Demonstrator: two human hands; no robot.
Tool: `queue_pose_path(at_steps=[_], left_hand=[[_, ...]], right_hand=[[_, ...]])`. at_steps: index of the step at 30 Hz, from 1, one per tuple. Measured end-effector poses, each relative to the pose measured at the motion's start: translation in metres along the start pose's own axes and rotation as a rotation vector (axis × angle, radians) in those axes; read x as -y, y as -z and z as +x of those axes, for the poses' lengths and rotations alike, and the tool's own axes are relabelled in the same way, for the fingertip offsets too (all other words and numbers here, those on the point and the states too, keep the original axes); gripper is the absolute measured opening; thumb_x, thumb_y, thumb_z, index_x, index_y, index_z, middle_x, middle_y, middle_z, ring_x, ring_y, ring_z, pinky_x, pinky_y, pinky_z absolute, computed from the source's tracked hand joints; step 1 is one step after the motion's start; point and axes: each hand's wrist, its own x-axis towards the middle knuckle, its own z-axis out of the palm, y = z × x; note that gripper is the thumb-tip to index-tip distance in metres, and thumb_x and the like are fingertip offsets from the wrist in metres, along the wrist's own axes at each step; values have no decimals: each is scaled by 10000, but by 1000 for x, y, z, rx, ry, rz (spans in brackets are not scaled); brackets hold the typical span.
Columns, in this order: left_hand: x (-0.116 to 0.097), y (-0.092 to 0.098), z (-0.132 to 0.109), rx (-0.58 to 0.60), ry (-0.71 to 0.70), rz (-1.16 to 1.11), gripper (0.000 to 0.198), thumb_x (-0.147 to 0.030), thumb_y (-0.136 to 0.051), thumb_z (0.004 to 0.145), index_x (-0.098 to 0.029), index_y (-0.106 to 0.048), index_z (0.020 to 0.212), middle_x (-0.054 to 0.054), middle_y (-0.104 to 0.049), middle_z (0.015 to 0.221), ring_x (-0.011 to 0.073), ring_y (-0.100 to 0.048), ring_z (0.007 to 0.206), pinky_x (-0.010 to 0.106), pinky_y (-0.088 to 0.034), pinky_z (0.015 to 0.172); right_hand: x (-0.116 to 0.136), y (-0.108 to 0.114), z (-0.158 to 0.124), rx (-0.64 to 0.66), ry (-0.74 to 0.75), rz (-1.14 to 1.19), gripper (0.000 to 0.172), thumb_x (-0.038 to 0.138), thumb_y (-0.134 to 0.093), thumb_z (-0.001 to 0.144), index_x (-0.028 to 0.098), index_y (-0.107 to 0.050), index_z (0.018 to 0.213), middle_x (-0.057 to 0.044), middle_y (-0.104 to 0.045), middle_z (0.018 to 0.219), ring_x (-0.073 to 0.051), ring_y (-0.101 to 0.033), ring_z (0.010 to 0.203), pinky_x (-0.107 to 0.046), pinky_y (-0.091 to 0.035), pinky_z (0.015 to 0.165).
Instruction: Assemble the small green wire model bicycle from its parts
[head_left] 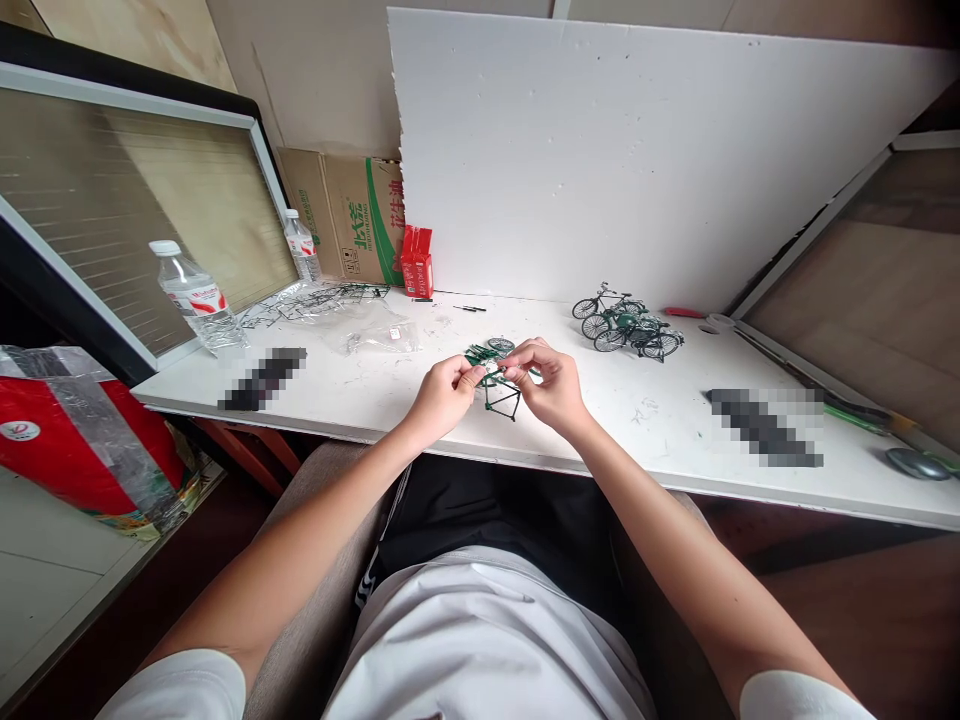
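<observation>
Near the table's front edge, a dark green model bicycle frame (503, 407) is held up between my hands. My left hand (444, 398) pinches the frame at its upper left, thumb against forefinger. My right hand (553, 388) is closed too, its thumb and fingertips pressed together at the frame's top; any small part between them is too tiny to name. Just behind the fingers lie green plastic parts (480, 354) and a small spoked wheel (500, 344). Several finished model bicycles (628, 322) stand close together to the right.
Thin dark part frames (322, 300) and a clear plastic bag (382, 338) lie at the left. Two water bottles (196, 300), a cardboard box (341, 215) and a red carton (417, 262) stand behind. A white foam board (637, 160) closes the back. Tools lie at the right.
</observation>
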Motion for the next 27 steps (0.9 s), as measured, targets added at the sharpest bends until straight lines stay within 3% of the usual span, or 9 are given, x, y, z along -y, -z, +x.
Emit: queue_pose_path(at_steps=[5,13,22,27], left_hand=[[-8,-1,-5,12,4,-5,384,-443,-618,1015,-223,-510,720,-11,-573,595,128,-477,540,288,-351,558],[-36,14,-9,26,-96,-15,473,-608,-658,993,-214,-555,754,5,-604,614,144,-546,574,273,-393,580],[-56,24,-18,10,-144,119,390,-494,-653,1010,-214,-559,755,-10,-573,598,146,-526,565,271,-387,574],[-68,27,-25,1,-174,155,386,-464,-660,1009,-211,-556,736,-11,-552,602,139,-487,564,268,-348,558]], right_hand=[[5,-2,-1,30,66,-7,311,546,-786,957,242,-819,899,-89,-762,856,-247,-637,859,-389,-512,711],[26,11,4,39,3,47,281,522,-830,928,261,-839,1032,-78,-812,1009,-239,-738,929,-376,-608,786],[47,19,5,128,258,-129,182,441,-793,979,291,-839,1069,-62,-821,985,-245,-707,947,-369,-614,723],[57,20,5,151,289,-146,174,432,-776,992,308,-856,1085,-55,-832,980,-251,-723,946,-376,-624,719]])
